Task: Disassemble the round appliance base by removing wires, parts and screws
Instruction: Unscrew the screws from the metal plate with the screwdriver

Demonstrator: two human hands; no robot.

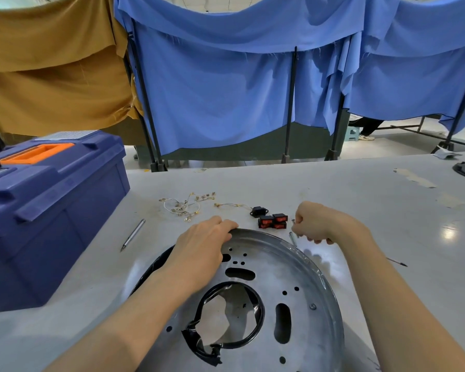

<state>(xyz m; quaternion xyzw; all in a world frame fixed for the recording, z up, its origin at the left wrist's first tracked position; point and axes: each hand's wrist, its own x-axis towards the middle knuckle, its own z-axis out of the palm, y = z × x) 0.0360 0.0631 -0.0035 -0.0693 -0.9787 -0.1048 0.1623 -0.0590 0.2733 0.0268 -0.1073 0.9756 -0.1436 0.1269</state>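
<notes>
The grey table [360,200] holds a blue toolbox [51,210] at the left and the round metal base [293,275] lying flat near the front edge. The left hand [202,245] curls its fingers over the base's far rim. The right hand [317,221] pinches a screw [293,223] beside red switches [273,222] and loose wires [185,205].

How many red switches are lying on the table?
3, clustered on the table beyond the round base: left switch, back-right switch, front-right switch. Others may hide behind them.
</notes>
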